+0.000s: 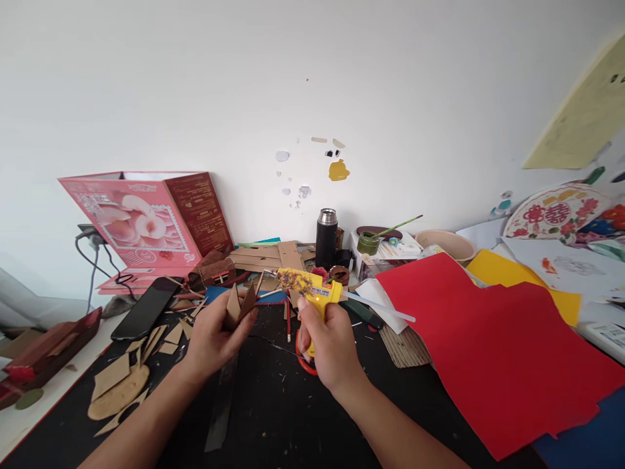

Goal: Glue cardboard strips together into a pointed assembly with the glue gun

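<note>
My left hand is closed around a folded piece of brown cardboard, which stands up between thumb and fingers. In my right hand is a yellow glue gun, gripped by its handle, with dark stains along its barrel. A clear glue stick pokes out of its back end. The nozzle points left, close to the upper edge of the cardboard; whether they touch I cannot tell. Below the hands lies a metal ruler on the black mat.
Cardboard scraps and a black phone lie at left, before a pink box. A black thermos and a green paint jar with a brush stand behind. Red sheets cover the right side. A pencil lies mid-mat.
</note>
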Available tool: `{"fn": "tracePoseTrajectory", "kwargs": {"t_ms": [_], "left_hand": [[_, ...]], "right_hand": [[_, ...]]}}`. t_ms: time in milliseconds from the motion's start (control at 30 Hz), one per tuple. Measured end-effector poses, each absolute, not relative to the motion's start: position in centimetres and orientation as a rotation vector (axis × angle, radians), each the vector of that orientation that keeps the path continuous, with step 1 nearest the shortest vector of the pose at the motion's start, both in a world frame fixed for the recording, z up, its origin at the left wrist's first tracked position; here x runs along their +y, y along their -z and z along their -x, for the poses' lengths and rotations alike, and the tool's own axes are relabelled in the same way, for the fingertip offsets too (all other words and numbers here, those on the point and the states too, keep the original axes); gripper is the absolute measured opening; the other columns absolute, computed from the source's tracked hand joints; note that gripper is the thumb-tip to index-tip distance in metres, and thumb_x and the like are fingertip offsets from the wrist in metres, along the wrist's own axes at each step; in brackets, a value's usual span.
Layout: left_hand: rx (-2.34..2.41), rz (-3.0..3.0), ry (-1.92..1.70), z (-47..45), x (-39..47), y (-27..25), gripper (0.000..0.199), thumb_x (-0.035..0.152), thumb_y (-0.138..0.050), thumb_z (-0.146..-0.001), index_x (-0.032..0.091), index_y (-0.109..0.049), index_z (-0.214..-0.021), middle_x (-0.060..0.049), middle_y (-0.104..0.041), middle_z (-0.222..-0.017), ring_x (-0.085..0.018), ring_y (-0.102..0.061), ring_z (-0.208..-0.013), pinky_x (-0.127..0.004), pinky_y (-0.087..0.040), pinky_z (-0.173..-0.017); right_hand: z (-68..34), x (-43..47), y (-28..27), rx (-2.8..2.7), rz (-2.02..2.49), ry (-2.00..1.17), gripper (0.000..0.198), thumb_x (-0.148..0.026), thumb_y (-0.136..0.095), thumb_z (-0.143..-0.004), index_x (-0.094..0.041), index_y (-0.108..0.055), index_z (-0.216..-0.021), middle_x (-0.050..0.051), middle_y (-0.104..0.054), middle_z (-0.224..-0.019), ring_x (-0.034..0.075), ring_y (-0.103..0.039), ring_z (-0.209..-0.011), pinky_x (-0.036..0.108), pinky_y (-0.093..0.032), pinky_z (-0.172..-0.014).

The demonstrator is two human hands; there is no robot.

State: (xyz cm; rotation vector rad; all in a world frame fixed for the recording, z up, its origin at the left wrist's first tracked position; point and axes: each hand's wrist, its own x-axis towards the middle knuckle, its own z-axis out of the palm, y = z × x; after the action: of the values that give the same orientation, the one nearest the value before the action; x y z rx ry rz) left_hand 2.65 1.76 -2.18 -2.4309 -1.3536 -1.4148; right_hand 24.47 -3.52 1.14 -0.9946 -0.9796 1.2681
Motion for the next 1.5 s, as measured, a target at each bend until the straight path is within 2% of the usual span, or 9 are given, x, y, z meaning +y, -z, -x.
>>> {"fn": "tracePoseTrajectory", "kwargs": {"t_ms": [600, 1233, 1500], "left_hand": [[-1.26, 2.422, 1.412, -2.7, 1.69, 2.03, 0.018, 0.031, -0.066, -0.098, 0.019, -0.07, -0.111, -0.003, -0.079, -0.088, -0.018, -0.074, -0.068, -0.026, -0.056, -0.065], [-1.234, 2.413, 1.423, -2.53, 1.94, 2.45, 0.019, 0.033, -0.067, -0.099, 0.019, -0.07, -0.111, -0.004, -0.08, -0.09, -0.019, -0.076, -0.072, -0.027, -0.057, -0.064], [-1.236, 2.413, 1.419, -2.62, 1.86, 2.16, 0.02, 0.036, -0.066, -0.099, 0.02, -0.07, -0.11, -0.003, -0.079, -0.087, -0.019, -0.075, -0.069, -0.027, -0.056, -0.063]], "right_hand": [[-24.51, -3.39, -0.74, -0.972, 0.983, -1.275, 0.066, -0.078, -0.076, -0.08, -0.025, -0.047, -0.055, -0.006, -0.041, -0.04, 0.009, -0.041, -0.033, 0.022, -0.031, -0.035], [-24.58, -3.36, -0.86, -1.001, 1.011, -1.259, 0.065, -0.075, -0.073, -0.083, -0.025, -0.045, -0.051, -0.006, -0.038, -0.038, 0.009, -0.04, -0.033, 0.022, -0.031, -0.035], [-24.59, -3.54, -1.29, -1.017, 1.03, -1.239, 0.066, -0.077, -0.073, -0.082, -0.025, -0.047, -0.051, -0.004, -0.042, -0.04, 0.01, -0.042, -0.034, 0.023, -0.034, -0.036]]}}
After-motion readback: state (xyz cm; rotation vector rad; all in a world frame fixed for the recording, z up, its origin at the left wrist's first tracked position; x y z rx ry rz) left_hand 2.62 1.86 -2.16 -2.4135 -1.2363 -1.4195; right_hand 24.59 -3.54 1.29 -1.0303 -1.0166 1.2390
